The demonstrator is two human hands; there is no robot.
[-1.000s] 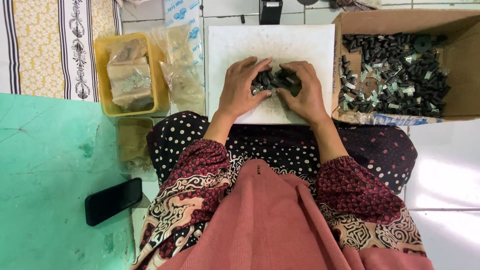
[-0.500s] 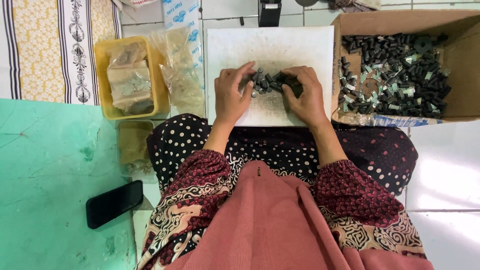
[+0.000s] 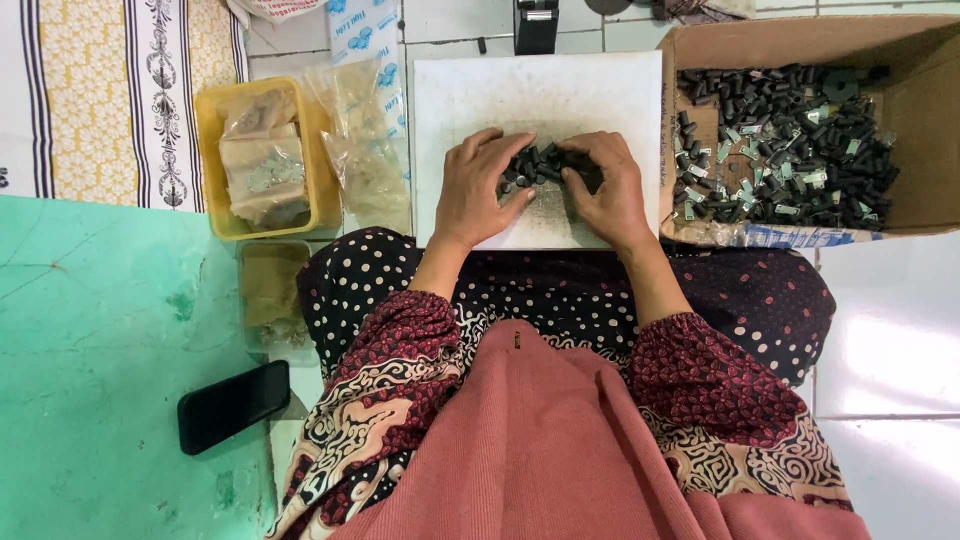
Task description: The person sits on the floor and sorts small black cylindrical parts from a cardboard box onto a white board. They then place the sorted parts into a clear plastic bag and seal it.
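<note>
Black plastic, by the look of it: a small heap of short dark parts (image 3: 550, 168) sits between her two hands on the white board (image 3: 540, 95), which rests on her lap against the floor tiles. The left hand (image 3: 478, 192) cups the heap from the left, fingers curled over its edge; the right hand (image 3: 610, 190) does the same from the right, fingertips bent in and touching the pieces. Neither hand is fully closed; both are half-curled, gathering rather than pinching.

I would judge the parts light, stiff and a bit slick, likely to scatter or roll if nudged from one side only. Taking them in a loose bunch between both cupped hands looks safer than picking at the top; single ones want a fingertip pinch across the short body.

Right of the board a cardboard box (image 3: 930, 120) holds many more of the same, mixed with greenish bits. To the left stand a yellow tub (image 3: 215, 160) and clear bags (image 3: 362, 140); a phone (image 3: 233, 405) lies near on the green mat (image 3: 90, 380).
</note>
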